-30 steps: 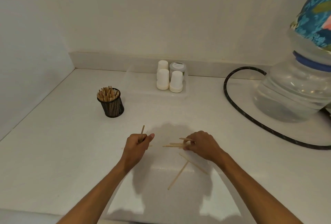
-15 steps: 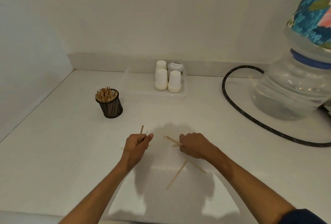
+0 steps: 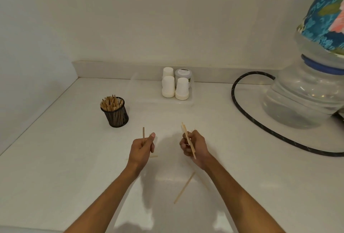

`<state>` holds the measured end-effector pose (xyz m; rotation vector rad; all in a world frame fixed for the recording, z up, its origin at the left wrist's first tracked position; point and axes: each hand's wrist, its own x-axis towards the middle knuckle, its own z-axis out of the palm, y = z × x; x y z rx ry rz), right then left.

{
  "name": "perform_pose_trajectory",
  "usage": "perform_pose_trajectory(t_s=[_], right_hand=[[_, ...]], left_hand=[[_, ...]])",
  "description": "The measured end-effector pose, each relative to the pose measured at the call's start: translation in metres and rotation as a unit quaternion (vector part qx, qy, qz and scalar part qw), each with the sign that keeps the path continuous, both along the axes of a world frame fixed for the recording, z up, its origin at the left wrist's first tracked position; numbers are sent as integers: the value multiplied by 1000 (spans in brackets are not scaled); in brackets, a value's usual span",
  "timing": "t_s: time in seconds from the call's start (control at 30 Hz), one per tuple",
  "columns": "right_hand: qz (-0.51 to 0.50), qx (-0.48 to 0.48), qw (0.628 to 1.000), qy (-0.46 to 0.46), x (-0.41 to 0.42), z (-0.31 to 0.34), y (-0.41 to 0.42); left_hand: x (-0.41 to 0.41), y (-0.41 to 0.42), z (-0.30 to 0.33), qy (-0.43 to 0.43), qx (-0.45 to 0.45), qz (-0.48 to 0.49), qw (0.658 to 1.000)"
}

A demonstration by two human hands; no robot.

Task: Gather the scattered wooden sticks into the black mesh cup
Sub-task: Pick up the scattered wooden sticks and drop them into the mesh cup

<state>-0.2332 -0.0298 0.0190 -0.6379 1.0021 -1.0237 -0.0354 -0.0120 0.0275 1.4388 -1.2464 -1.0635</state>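
A black mesh cup full of wooden sticks stands on the white counter, left of centre. My left hand is closed around one stick that points up out of the fist. My right hand grips a small bundle of sticks, raised off the counter and tilted up to the left. Two loose sticks lie crossed on the counter: one shows fully below my right wrist, the other is partly hidden by my forearm. Another stick peeks out under my left hand.
A clear tray with stacked white paper cups and a jar sits at the back wall. A large water bottle with a patterned cover stands at the right, with a black hose looping across the counter. Walls close in left and behind.
My right hand has lifted its sticks off the counter and turned them from lying flat to pointing up. My left hand has kept its stick and barely moved.
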Motion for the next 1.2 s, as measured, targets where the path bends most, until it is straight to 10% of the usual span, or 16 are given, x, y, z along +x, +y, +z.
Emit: perform_pose_trajectory(t_s=[0.27, 0.73, 1.2], right_hand=[[-32, 27, 996, -85, 17, 2, -13], [-167, -232, 912, 295, 39, 11, -13], [-256, -218, 901, 275, 51, 3, -1]], left_hand=[[-4, -6, -4, -9, -17, -19, 1000], [-6, -21, 2, 14, -33, -6, 999], [-12, -20, -1, 17, -46, 8, 999]])
